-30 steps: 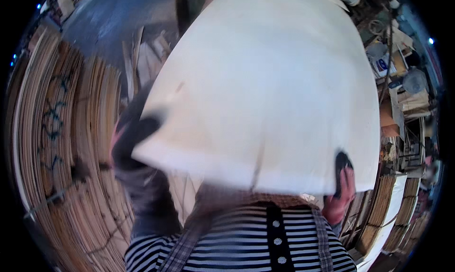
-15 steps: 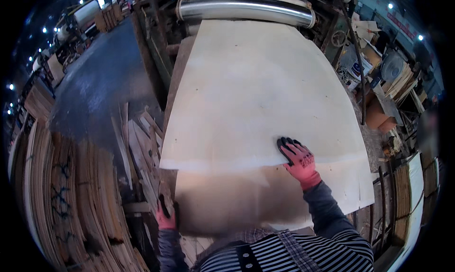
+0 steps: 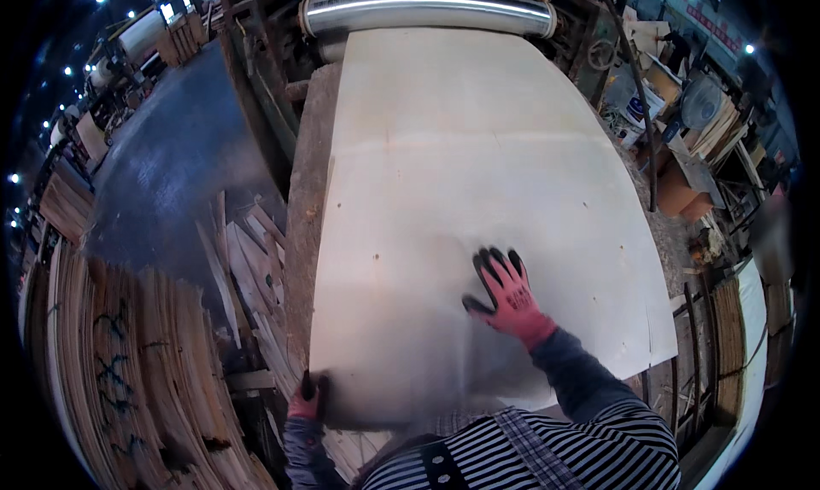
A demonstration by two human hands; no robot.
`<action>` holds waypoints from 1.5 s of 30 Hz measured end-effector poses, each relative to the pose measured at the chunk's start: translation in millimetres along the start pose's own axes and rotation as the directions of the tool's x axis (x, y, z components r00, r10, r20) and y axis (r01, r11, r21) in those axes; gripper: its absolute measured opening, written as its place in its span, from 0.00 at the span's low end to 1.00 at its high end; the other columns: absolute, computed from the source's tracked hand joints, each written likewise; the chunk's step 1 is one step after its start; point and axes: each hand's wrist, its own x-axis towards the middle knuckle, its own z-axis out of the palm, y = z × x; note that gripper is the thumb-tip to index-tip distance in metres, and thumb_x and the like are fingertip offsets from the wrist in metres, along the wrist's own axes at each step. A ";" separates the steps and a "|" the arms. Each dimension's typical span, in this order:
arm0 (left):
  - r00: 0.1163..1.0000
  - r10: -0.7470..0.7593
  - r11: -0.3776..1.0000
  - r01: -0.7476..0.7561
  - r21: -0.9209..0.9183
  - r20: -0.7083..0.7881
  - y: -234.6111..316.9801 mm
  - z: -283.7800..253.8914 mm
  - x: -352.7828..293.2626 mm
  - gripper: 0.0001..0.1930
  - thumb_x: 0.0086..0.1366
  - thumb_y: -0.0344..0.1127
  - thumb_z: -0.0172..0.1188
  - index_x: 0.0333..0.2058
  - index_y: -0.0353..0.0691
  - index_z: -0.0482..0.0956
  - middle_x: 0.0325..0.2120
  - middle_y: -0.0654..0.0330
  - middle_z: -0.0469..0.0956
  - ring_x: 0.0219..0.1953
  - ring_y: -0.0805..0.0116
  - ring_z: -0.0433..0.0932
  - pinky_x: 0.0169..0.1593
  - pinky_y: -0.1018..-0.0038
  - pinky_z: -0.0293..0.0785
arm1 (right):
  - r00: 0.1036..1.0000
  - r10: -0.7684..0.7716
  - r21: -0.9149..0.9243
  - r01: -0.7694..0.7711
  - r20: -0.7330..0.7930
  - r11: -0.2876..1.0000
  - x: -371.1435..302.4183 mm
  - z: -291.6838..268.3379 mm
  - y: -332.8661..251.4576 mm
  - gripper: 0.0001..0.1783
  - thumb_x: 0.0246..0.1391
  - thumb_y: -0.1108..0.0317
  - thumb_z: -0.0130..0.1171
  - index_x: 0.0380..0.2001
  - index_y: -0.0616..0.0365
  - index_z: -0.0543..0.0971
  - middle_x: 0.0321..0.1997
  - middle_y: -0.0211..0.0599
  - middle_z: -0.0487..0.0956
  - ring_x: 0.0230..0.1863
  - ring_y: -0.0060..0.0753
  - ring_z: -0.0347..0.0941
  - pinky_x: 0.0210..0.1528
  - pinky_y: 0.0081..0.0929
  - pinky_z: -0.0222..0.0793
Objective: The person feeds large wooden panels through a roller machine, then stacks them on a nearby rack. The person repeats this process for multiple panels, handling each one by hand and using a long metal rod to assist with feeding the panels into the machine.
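Note:
A large pale wood veneer sheet (image 3: 410,208) lies in front of me, and a seam crosses it where one sheet meets another farther off. Its far end reaches a shiny metal roller (image 3: 427,16). My right hand (image 3: 506,300), in a pink glove with black fingertips, is over the near half of the veneer with fingers spread, holding nothing. At the near left corner, my left hand (image 3: 307,398), gloved alike, has its fingers closed at the veneer's edge. Part of that hand's grip is hidden.
Stacked veneer (image 3: 145,362) stands at the left, with loose wood strips (image 3: 256,259) beside the table. A wooden table edge (image 3: 312,174) shows along the sheet's left. At the right are a cardboard box (image 3: 679,195) and a metal bar (image 3: 641,97). A grey floor (image 3: 179,157) stretches off far left.
The veneer has moved away toward the roller, carrying the seam much farther from me. My right hand has shifted slightly left and nearer, its fingers more spread. My left hand stays near the left edge.

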 end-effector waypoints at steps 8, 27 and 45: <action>0.746 0.657 0.746 -0.664 -0.053 -0.107 27.2 -56.8 -61.6 0.22 0.53 0.35 0.56 0.47 0.35 0.66 0.38 0.50 0.73 0.43 0.59 0.72 0.46 0.72 0.66 | 0.851 0.239 -0.069 -0.235 0.468 0.970 -211.5 -13.5 -48.5 0.50 0.30 0.44 0.61 0.53 0.63 0.56 0.56 0.54 0.55 0.58 0.57 0.47 0.60 0.51 0.34; 0.813 0.552 0.756 -0.581 -0.301 -0.185 -77.7 -14.9 1.6 0.32 0.51 0.45 0.55 0.52 0.35 0.57 0.49 0.45 0.61 0.51 0.53 0.62 0.51 0.63 0.59 | 0.996 0.089 -0.213 -0.085 0.007 0.973 -138.3 -123.0 -89.6 0.30 0.22 0.62 0.61 0.39 0.55 0.74 0.44 0.45 0.70 0.43 0.49 0.66 0.48 0.44 0.60; 0.750 0.661 0.607 -0.566 0.558 0.041 -11.6 57.1 -43.4 0.61 0.26 0.61 0.64 0.58 0.41 0.42 0.56 0.39 0.41 0.57 0.41 0.44 0.57 0.53 0.42 | 0.986 0.122 -0.203 -0.143 -0.111 0.969 121.2 35.6 120.3 0.28 0.44 0.55 0.52 0.51 0.49 0.64 0.55 0.36 0.61 0.58 0.39 0.53 0.58 0.38 0.47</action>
